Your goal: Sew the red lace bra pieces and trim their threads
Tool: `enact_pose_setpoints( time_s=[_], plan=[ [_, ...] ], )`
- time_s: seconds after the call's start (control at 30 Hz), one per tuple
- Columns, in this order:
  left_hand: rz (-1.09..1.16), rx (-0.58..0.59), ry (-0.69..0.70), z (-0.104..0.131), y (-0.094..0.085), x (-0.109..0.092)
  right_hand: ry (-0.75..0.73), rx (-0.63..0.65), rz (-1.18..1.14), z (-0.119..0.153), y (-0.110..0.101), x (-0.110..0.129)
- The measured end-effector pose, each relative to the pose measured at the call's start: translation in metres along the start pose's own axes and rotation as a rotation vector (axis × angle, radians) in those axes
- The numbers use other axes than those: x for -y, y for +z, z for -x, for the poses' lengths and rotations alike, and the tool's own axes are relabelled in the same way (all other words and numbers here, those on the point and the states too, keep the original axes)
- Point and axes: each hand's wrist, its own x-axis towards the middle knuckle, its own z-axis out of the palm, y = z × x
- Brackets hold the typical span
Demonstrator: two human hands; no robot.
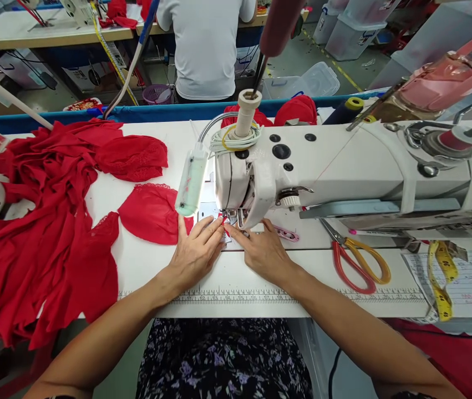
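Floor [277,66]: grey-green, marked by a yellow line [344,76] running diagonally at upper right. Clear plastic boxes [354,37] stand stacked on the far right side of that line; an open clear tub [318,80] lies on the near left side. Furniture: white front surface [260,277], ruler scale printed along its near edge, blue cloth [136,114] along its far edge. Behind it, a second table [6,30], pale top, wood-coloured rim. A purple basket [156,94] sits between the two. Light: bright and fairly even throughout.
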Motion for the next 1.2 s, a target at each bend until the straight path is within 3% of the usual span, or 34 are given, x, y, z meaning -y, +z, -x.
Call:
enact_pose_setpoints(
  time_s=[0.87,1.2],
  plan=[
    [-0.027,0.002,-0.001,0.0005,0.0033,0.0000,-0.003,-0.069,0.040,-0.0007,0.0014,-0.0009],
    [0.023,-0.010,-0.001,0.0039,0.0043,0.0006,0.016,-0.190,-0.049,-0.0012,0.0028,-0.0034]
  ],
)
